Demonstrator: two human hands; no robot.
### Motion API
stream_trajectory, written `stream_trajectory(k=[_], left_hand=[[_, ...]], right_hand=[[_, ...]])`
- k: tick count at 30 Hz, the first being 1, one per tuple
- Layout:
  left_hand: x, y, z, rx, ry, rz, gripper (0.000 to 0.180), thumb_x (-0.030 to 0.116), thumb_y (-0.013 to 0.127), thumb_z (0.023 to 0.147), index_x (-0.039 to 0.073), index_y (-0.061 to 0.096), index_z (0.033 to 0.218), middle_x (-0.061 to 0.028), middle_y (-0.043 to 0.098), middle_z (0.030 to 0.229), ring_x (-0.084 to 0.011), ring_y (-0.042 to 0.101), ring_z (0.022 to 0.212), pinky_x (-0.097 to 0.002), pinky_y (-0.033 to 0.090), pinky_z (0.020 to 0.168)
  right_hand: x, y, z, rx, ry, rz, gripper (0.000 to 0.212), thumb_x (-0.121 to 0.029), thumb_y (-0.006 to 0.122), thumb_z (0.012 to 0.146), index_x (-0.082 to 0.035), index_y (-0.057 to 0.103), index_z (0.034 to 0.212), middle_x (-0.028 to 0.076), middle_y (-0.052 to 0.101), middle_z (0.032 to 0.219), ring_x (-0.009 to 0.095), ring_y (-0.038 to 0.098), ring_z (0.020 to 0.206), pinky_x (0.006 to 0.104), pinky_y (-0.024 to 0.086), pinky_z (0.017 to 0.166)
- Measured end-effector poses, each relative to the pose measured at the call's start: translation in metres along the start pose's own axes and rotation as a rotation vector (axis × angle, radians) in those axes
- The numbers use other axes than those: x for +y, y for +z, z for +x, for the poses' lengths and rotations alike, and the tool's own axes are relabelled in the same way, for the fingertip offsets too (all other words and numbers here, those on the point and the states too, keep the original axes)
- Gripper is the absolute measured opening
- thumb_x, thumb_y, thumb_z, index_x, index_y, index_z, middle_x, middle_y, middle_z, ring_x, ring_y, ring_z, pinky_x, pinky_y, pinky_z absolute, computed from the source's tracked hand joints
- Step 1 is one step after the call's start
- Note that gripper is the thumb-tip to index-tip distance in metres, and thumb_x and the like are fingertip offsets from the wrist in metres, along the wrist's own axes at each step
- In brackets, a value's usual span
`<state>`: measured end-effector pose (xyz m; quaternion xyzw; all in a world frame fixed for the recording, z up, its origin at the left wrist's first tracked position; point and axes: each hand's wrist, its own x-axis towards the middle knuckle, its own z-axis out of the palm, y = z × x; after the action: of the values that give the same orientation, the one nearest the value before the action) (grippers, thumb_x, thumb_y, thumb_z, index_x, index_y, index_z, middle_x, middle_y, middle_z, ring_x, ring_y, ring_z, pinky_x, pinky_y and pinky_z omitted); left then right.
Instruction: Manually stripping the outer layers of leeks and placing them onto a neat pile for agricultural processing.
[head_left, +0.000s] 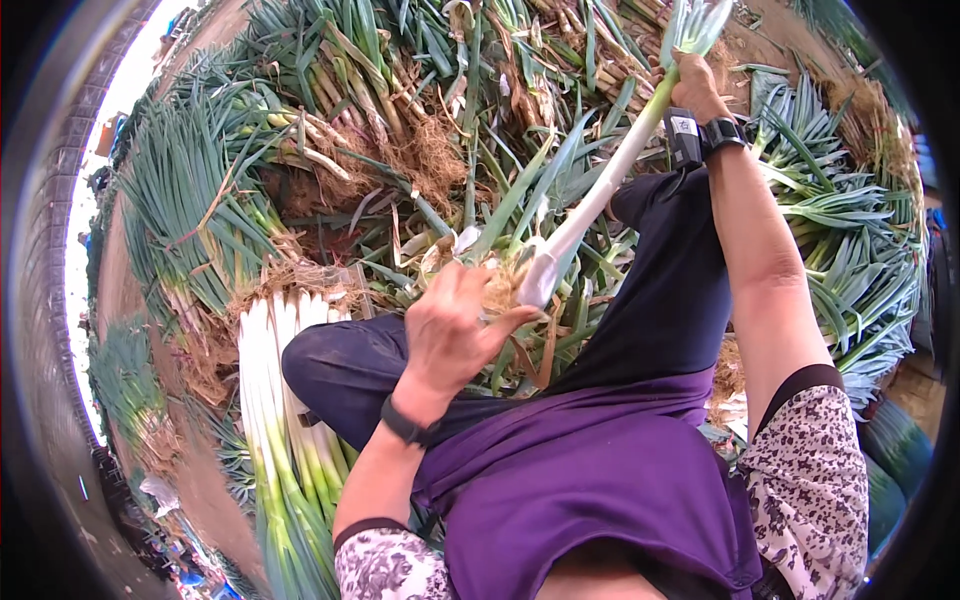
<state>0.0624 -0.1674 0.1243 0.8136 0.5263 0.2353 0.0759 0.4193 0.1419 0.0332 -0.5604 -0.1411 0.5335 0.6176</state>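
Observation:
A long green onion slants across the middle, its white stalk bare and its root end low. My right hand is wrapped round its green upper part at the top right. Close beside the root end is my left hand, fingers curled and thumb stretched toward the roots. Whatever lies under those fingers is hidden. Loose green leaves and pale peelings lie behind the left hand, between my legs.
Cleaned green onions lie at my left, white stalks side by side. Unpeeled bunches with brown roots are heaped ahead and at far left. More leafy bunches lie at the right. My bent legs frame the peelings.

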Motion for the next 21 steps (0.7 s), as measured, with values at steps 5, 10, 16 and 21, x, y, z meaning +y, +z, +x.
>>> stream_trajectory(k=[5,10,16,21], left_hand=[[0.018,0.052,0.007,-0.1,0.123,0.149,0.047,0.049,0.071,0.074,0.004,0.058,0.071,-0.0094,0.055,0.068,-0.0244,0.059,0.061,-0.0354,0.047,0.053],[0.019,0.075,0.006,-0.174,0.092,0.362,0.028,0.032,0.07,0.075,0.006,0.062,0.072,-0.009,0.056,0.065,-0.0242,0.06,0.06,-0.0368,0.047,0.052],[0.012,0.084,0.03,-0.399,0.199,0.238,0.014,0.015,0.058,0.079,0.009,0.064,0.068,-0.0107,0.06,0.058,-0.027,0.064,0.056,-0.0387,0.05,0.05],[0.02,0.059,0.016,-0.417,0.218,0.194,0.008,0.009,0.056,0.074,0.008,0.062,0.068,-0.0111,0.059,0.058,-0.0289,0.063,0.056,-0.0393,0.049,0.05]], right_hand=[[-0.021,0.007,-0.054,0.056,0.05,0.058,0.028,-0.015,0.054,0.092,0.0,0.045,0.114,0.018,0.057,0.087,0.025,0.052,0.058,0.0381,0.046,0.05],[-0.011,0.005,-0.03,0.266,-0.051,-0.082,0.033,-0.012,0.065,0.084,0.003,0.055,0.112,0.013,0.057,0.092,0.026,0.054,0.067,0.0428,0.047,0.057],[0.012,-0.056,0.07,0.091,-0.345,-0.371,0.025,-0.012,0.058,0.088,0.004,0.054,0.106,0.015,0.06,0.085,0.023,0.058,0.068,0.0361,0.049,0.059],[0.016,-0.075,0.103,-0.127,-0.947,-1.352,0.033,-0.028,0.062,0.081,-0.006,0.065,0.105,0.016,0.067,0.093,0.029,0.065,0.087,0.0376,0.051,0.074]])
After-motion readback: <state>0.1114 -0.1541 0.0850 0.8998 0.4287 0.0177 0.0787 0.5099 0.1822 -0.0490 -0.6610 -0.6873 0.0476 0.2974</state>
